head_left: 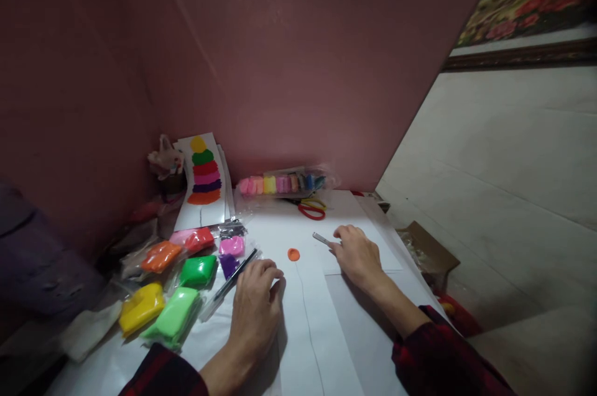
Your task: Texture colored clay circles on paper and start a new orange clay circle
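A long white paper strip (321, 346) lies before me, with a small orange clay disc (293, 254) near its far end and a thin drawn line (304, 303) running from the disc toward me. My left hand (256, 303) rests on the strip's left edge, fingers loosely bent and nothing visible in them. Beside it lies a black pen (236, 276). Between the thumb and fingers of my right hand (357, 256) is the near end of a slim silver-grey tool (321, 238); its exact kind is unclear. That hand is over white paper, right of the disc.
Several clay packets, including yellow (141, 310) and light green (175, 315), lie at left. Behind them leans a sheet with coloured clay bands (205, 175). Red-handled scissors (311, 211) and a bag of coloured clay (284, 184) are at the back, before a pink panel (280, 73).
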